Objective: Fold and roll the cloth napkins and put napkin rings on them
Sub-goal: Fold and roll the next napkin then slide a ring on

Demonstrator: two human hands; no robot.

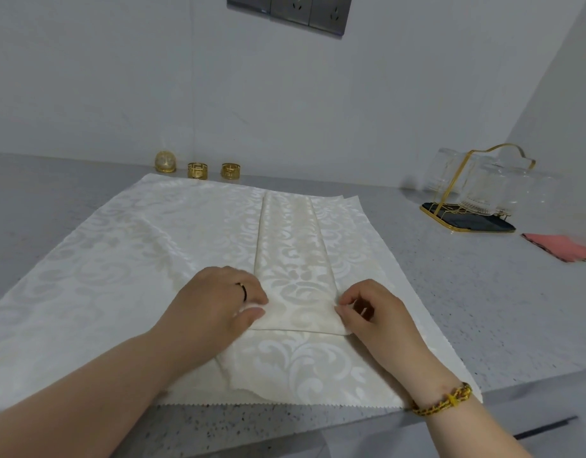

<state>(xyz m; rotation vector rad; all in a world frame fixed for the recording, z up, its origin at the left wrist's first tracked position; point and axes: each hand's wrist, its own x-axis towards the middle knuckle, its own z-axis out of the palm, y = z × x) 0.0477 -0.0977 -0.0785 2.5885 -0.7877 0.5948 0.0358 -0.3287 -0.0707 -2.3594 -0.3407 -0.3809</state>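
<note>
Pinching one folded napkin (295,259), left hand (215,302) and right hand (374,312); three gold rings (197,170) behind

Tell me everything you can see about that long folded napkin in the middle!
The folded napkin is shiny cream cloth with paler leafy swirls woven in. It is folded into a long, flat, narrow strip running away from the person toward the wall. It lies on top of a bigger spread-out cloth of the same pattern on the grey speckled counter. At its near end, the left hand pinches its left edge and the right hand pinches its right edge.
</note>
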